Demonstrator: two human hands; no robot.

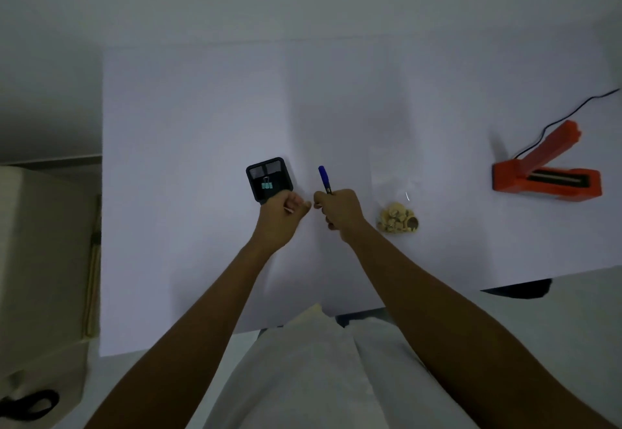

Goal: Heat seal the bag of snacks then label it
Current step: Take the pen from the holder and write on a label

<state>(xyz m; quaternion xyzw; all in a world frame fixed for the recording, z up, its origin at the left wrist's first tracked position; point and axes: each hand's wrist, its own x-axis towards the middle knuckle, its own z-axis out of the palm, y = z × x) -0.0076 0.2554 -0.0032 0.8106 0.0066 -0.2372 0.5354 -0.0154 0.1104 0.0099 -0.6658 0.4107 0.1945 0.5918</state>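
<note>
A clear plastic bag [393, 173] lies flat on the white table [202, 109], with pale snacks [397, 221] bunched at its near end. My right hand [340, 213] is shut on a blue pen [324, 179], just left of the bag. My left hand [282, 211] is closed on something small and white, which looks like a label; I cannot tell for sure. The two hands almost touch. An orange heat sealer [545, 176] stands at the right with its arm raised.
A small black tray [255, 179] holding a teal binder clip [267, 184] sits beside my left hand. A black cord [572, 114] runs from the sealer to the right edge. Black scissors [28, 403] lie at the lower left, off the table.
</note>
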